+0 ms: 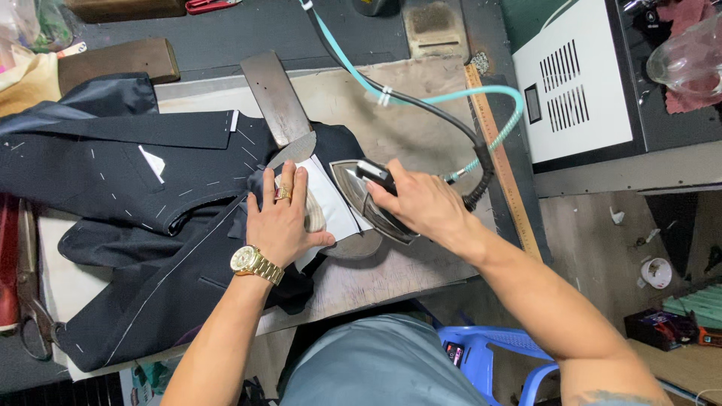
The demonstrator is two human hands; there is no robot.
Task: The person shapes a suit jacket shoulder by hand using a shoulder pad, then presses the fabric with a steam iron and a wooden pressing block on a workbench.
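Note:
My left hand (284, 216), with a ring and a gold watch, lies flat with fingers spread on the white lining (331, 201) of a dark navy jacket (128, 188), pressing it onto a padded form. My right hand (420, 201) grips the black handle of a steel iron (359, 197), whose pointed soleplate rests on the white fabric just right of my left fingers. A black cord and a teal hose (451, 98) run from the iron toward the back. White basting stitches mark the jacket.
A wooden ruler (502, 162) lies along the bench's right edge. A white vented box (575, 79) stands at the right rear. Scissors (30, 301) rest at the far left. A wooden block (116, 60) sits at the back left, a blue plastic stool (492, 357) below.

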